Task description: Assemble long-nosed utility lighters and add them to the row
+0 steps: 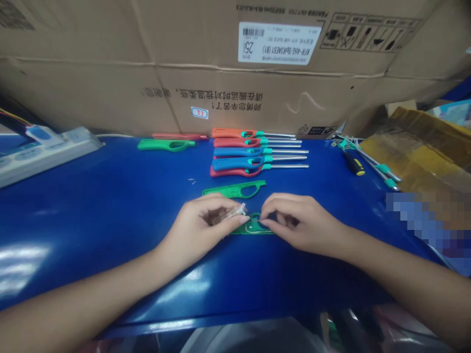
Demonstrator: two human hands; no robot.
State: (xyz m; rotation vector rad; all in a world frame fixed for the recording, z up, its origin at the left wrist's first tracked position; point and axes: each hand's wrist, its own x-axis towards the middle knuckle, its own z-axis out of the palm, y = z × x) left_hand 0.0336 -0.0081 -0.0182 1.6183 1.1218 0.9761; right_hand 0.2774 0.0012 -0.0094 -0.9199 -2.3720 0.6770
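Observation:
My left hand (200, 225) is closed round a small clear plastic part (231, 213), held at its fingertips. My right hand (298, 220) pinches down on a green lighter shell half (253, 226) lying flat on the blue table (110, 206) between both hands. A second green shell half (235, 189) lies just beyond my fingers. Further back, a row of several assembled long-nosed lighters (253, 151) in orange, red and blue lies side by side, metal tubes pointing right.
A green lighter handle (165, 144) and a red one (180, 136) lie at the back left. A white power strip (44, 152) sits far left. Large cardboard boxes (235, 63) wall off the back. A yellow-handled screwdriver (353, 164) and loose tubes (379, 169) lie right.

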